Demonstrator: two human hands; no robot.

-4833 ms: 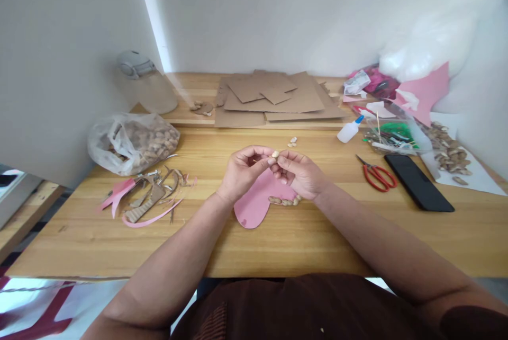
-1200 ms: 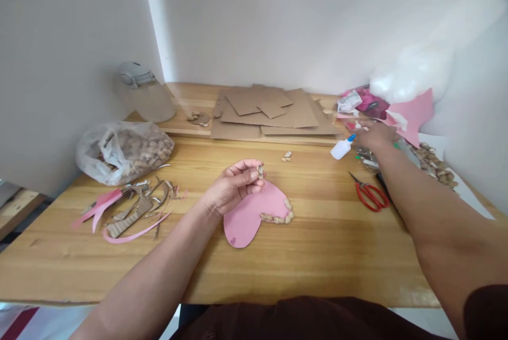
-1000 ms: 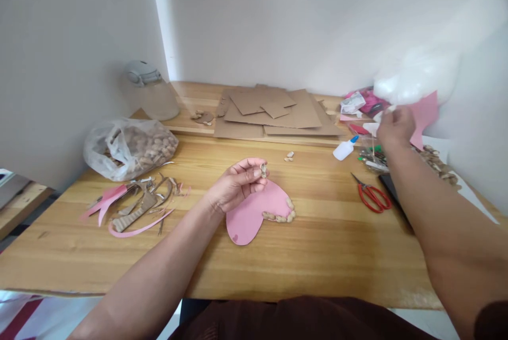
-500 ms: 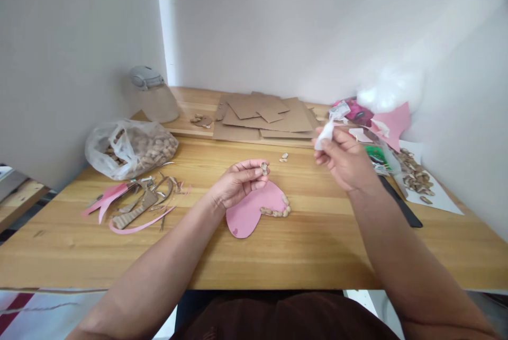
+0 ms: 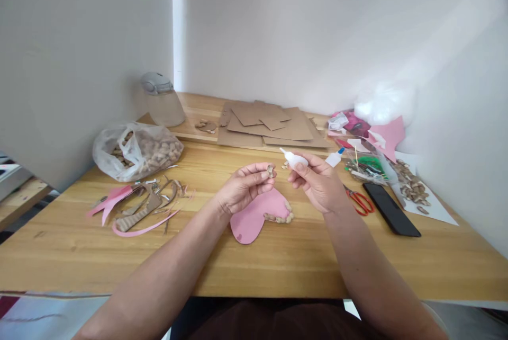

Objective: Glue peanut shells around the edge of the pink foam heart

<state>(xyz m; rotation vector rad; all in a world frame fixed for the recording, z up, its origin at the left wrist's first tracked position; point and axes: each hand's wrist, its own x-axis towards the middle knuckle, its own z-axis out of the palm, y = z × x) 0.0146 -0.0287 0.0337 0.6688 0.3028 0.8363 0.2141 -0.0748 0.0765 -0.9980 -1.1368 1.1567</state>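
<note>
Between the thumb and fingers of my left hand (image 5: 246,186) is a peanut shell half (image 5: 270,170), its hollow side showing. My right hand (image 5: 315,178) grips a small white glue bottle (image 5: 296,159), its thin nozzle tilted up to the left toward the shell, a short gap apart. Below both hands lies a pink paper heart (image 5: 250,223) on the table, with a row of peanut shells (image 5: 280,218) along part of its right edge. My left hand covers some of the heart. Another small bottle with a blue tip (image 5: 335,157) lies just beyond my right hand.
A plastic bag of peanuts (image 5: 138,152) and cardboard and pink paper scraps (image 5: 138,207) are on the left. Cardboard sheets (image 5: 273,123) lie at the back. To the right are red-handled scissors (image 5: 360,202), a black phone (image 5: 391,210) and shells on white paper (image 5: 440,212).
My right hand has come left and down with the glue bottle, closer to my left hand. The scissors and the whole phone now show. My left hand still holds the shell.
</note>
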